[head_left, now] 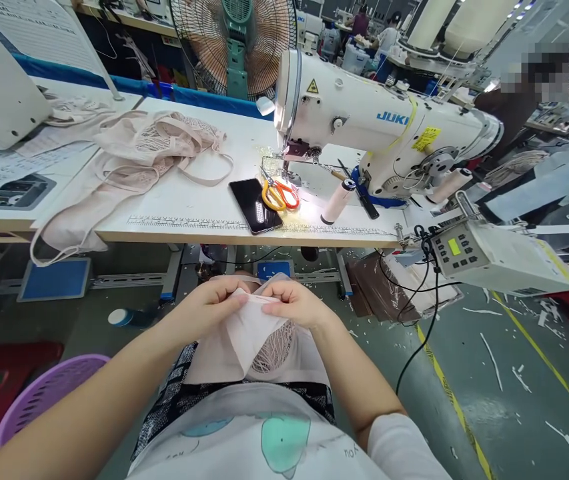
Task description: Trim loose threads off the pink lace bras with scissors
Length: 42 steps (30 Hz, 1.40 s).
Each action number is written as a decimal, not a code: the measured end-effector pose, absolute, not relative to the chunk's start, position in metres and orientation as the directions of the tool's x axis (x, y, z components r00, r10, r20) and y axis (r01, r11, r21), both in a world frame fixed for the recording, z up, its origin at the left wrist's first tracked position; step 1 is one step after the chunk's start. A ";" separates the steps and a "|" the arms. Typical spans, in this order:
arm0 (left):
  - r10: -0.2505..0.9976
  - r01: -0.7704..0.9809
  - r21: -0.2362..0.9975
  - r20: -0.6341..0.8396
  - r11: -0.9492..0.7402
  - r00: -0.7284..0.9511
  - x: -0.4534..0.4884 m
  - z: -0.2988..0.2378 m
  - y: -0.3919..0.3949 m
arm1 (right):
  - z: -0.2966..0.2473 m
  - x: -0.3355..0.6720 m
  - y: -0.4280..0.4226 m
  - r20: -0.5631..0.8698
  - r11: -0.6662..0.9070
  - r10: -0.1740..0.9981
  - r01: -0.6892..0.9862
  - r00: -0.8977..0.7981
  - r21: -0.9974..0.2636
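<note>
Over my lap lies a pale pink bra (259, 340) with a lace-patterned cup. My left hand (219, 298) pinches its upper edge between thumb and fingers. Close beside it, my right hand (294, 302) grips the same edge, also with thumb and fingers pressed together. The fabric hangs down between both hands onto my thighs. On the table above, more pale pink bras (149, 147) lie in a loose heap, one strap drooping over the front edge.
A white sewing machine (354, 107) stands on the table (184, 213). Before it lie a black phone (254, 205), orange-and-red-handled scissors (277, 193) and a thread spool (338, 202). A control box (494, 253) juts out at right. A purple basket (44, 393) sits low at left.
</note>
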<state>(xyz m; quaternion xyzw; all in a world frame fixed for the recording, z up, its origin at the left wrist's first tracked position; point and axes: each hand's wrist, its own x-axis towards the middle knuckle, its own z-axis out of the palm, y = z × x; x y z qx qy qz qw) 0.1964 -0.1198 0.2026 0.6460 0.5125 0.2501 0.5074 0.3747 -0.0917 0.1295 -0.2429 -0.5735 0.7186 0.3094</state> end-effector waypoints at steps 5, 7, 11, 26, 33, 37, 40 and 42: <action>0.922 0.371 0.921 -0.242 0.120 0.301 0.196 0.199 -0.119 | 0.122 0.374 -0.087 0.033 -0.075 0.751 -0.134 -0.659 -0.988; 0.918 0.368 0.920 -0.257 0.137 0.302 0.197 0.198 -0.117 | 0.119 0.375 -0.085 0.035 -0.056 0.755 -0.117 -0.655 -0.992; 0.920 0.377 0.914 -0.266 0.146 0.287 0.199 0.199 -0.114 | 0.119 0.376 -0.085 0.057 -0.012 0.765 -0.103 -0.641 -0.995; 0.986 0.417 0.896 0.114 -0.156 0.125 0.194 0.184 -0.123 | 0.129 0.363 -0.092 0.557 0.635 0.760 0.197 -0.336 -0.747; 0.743 0.537 0.527 0.568 -0.658 0.353 0.190 0.175 -0.126 | 0.117 0.359 -0.098 0.763 0.754 0.628 0.360 -0.152 -0.549; 0.671 0.580 0.401 0.636 -0.709 0.381 0.189 0.172 -0.129 | 0.113 0.355 -0.101 0.746 0.712 0.661 0.377 -0.078 -0.592; 0.678 0.623 0.370 0.632 -0.689 0.374 0.189 0.169 -0.132 | 0.112 0.354 -0.102 0.758 0.713 0.651 0.368 -0.032 -0.597; 0.690 0.641 0.373 0.630 -0.671 0.356 0.189 0.168 -0.133 | 0.111 0.355 -0.102 0.768 0.715 0.640 0.371 -0.008 -0.592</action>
